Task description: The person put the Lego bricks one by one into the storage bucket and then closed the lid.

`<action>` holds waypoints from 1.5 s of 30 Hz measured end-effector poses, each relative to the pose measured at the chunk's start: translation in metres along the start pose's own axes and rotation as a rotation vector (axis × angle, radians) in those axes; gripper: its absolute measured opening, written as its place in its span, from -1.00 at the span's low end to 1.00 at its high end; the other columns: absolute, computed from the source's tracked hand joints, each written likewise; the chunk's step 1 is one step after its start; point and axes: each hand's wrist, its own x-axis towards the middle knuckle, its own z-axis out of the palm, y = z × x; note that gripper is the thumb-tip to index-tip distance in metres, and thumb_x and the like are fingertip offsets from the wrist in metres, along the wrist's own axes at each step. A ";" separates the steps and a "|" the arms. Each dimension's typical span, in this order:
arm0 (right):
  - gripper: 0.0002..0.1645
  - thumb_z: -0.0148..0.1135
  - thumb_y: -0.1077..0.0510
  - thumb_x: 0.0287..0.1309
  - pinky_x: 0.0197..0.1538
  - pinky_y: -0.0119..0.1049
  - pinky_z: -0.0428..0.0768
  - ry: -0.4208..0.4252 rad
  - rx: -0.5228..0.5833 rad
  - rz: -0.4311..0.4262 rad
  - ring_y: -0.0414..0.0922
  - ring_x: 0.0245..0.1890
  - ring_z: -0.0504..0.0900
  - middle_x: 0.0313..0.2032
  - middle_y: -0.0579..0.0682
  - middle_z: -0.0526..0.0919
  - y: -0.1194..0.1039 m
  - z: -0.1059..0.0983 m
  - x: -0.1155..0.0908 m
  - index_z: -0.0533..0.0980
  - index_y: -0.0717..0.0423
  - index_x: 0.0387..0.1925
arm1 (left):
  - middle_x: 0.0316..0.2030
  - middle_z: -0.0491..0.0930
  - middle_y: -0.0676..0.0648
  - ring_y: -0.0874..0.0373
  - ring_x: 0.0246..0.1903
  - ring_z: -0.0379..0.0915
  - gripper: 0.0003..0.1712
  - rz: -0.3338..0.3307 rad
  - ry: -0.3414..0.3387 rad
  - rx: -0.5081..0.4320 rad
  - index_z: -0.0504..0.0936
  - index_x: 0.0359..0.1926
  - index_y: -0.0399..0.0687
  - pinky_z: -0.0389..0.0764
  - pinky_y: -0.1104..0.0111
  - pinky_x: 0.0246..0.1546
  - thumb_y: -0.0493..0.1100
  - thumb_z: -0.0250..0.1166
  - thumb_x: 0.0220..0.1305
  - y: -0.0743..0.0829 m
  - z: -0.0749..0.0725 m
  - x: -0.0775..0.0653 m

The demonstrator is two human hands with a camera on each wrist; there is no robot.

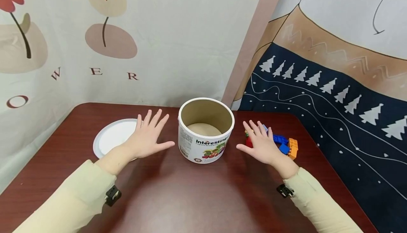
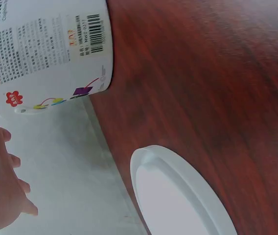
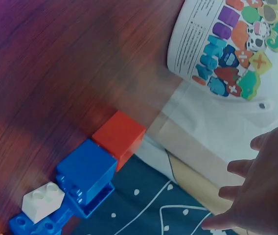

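A white round tub (image 1: 203,144) with a printed label stands upright without its cover, and its visible floor is bare. To its left my left hand (image 1: 144,139) is held with fingers spread, above a white round lid (image 1: 109,134) lying on the table. My right hand (image 1: 262,144) is spread too, on the tub's other side, overlapping a group of toy building blocks (image 1: 292,148) in the head view. Neither hand holds anything. The right wrist view shows a red block (image 3: 119,137), a blue block (image 3: 87,169) and a white block (image 3: 43,201).
The dark red-brown wooden table (image 1: 190,197) ends at a rounded back edge. Behind it hangs a pale cloth (image 1: 178,42) with flowers and letters; on the right is a dark blue cloth (image 1: 286,95) with white trees. A small black device sits at each sleeve cuff.
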 end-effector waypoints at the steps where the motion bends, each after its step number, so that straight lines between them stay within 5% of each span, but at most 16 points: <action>1: 0.06 0.06 -0.39 0.10 0.30 0.40 -0.19 0.002 -0.004 0.007 0.26 0.41 -0.14 0.43 0.21 -0.02 0.002 -0.001 -0.001 -0.06 0.02 0.45 | 0.44 -0.13 -0.32 -0.40 0.39 -0.33 0.07 -0.008 0.001 -0.015 -0.02 0.44 -0.15 -0.28 -0.33 0.28 0.34 0.16 0.12 0.000 -0.001 0.003; 15: -0.01 -0.03 -0.29 0.25 0.20 0.37 0.19 0.041 0.144 0.107 0.34 0.28 0.09 0.36 0.35 0.05 0.046 -0.017 -0.012 -0.11 0.19 0.44 | 0.42 -0.04 -0.29 -0.24 0.41 -0.18 0.04 -0.135 0.008 -0.549 -0.23 0.47 -0.14 -0.01 -0.15 0.35 0.20 0.14 0.24 0.007 -0.015 0.039; 22: 0.07 0.01 -0.32 0.21 0.19 0.31 0.28 0.085 0.246 0.224 0.35 0.27 0.08 0.32 0.42 0.06 0.078 -0.024 -0.022 -0.14 0.26 0.43 | 0.41 -0.02 -0.29 -0.21 0.39 -0.07 0.04 -0.156 0.009 -0.723 -0.28 0.47 -0.12 0.10 -0.10 0.33 0.12 0.17 0.24 0.010 -0.011 0.050; 30: 0.11 0.17 -0.23 0.14 0.18 0.26 0.32 0.128 0.361 0.325 0.38 0.21 0.18 0.26 0.48 0.09 0.120 -0.019 -0.041 -0.13 0.32 0.41 | 0.39 0.01 -0.32 -0.23 0.38 -0.02 0.02 -0.190 0.019 -0.832 -0.23 0.46 -0.15 0.15 -0.06 0.33 0.04 0.22 0.23 0.015 -0.003 0.057; 45: 0.07 0.33 -0.02 0.07 0.09 0.19 0.46 0.015 0.399 0.322 0.35 0.07 0.36 0.13 0.49 0.23 0.165 0.013 -0.063 -0.06 0.45 0.33 | 0.34 0.15 -0.30 -0.19 0.33 0.10 0.00 -0.166 0.029 -0.896 -0.13 0.45 -0.14 0.26 -0.04 0.28 -0.04 0.28 0.17 0.029 0.008 0.060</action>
